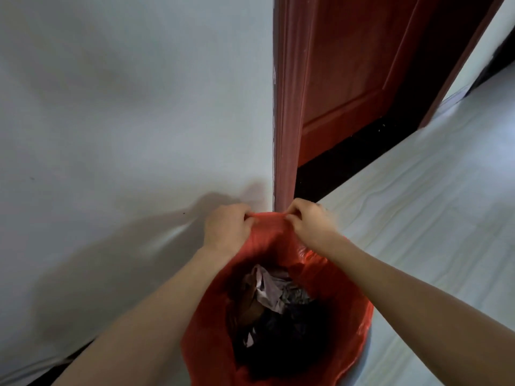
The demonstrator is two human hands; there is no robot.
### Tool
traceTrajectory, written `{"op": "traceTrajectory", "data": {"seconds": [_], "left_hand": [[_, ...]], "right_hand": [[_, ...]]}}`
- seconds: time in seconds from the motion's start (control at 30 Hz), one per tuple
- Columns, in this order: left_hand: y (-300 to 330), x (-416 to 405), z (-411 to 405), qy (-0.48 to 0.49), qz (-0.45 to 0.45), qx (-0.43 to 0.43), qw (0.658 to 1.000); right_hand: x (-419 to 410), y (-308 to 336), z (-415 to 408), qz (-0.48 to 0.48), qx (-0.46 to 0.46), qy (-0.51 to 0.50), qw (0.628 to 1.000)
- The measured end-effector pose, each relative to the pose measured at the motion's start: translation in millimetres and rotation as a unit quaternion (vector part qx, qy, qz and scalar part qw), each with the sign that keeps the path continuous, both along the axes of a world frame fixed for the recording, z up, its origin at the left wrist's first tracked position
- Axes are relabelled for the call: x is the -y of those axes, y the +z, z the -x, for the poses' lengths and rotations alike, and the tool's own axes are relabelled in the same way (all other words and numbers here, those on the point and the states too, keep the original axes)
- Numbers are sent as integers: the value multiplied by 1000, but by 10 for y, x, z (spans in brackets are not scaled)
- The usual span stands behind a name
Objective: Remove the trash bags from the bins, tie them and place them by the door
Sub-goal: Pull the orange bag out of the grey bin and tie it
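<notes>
A red trash bag [342,310] stands open below me, with crumpled paper and dark scraps [273,305] showing inside. My left hand [227,228] grips the far rim of the bag on the left. My right hand [310,222] pinches the same rim on the right, a short way from the left hand. The rim is stretched between the two hands. The bag sits at the foot of the door frame [287,121], beside the red-brown door [354,65]. Whether a bin is under the bag cannot be made out.
A white wall [125,107] fills the left side. Pale floor tiles [432,204] run to the right. A dark strip [348,157] lies along the bottom of the door.
</notes>
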State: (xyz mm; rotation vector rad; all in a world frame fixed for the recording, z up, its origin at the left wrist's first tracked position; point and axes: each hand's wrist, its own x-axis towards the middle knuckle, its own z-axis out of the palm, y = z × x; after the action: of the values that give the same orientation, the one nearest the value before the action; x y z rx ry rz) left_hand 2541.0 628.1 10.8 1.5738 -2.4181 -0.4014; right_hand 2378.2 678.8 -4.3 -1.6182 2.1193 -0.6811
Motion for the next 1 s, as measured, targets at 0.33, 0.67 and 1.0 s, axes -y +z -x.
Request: {"op": "traceTrajectory", "data": {"seconds": [0.33,0.67,1.0], "left_hand": [[118,-371,-130,-130,80,136,979],[106,-563,-814,-139,65,79,985],[-222,-1382,-1057,144,-121,-85,978]], "right_hand": [[-633,341,-40,-36,-299,165,939],[-1342,349,349,-80,-346,102,929],[-1747,11,-111,-21,45,-189,981]]}}
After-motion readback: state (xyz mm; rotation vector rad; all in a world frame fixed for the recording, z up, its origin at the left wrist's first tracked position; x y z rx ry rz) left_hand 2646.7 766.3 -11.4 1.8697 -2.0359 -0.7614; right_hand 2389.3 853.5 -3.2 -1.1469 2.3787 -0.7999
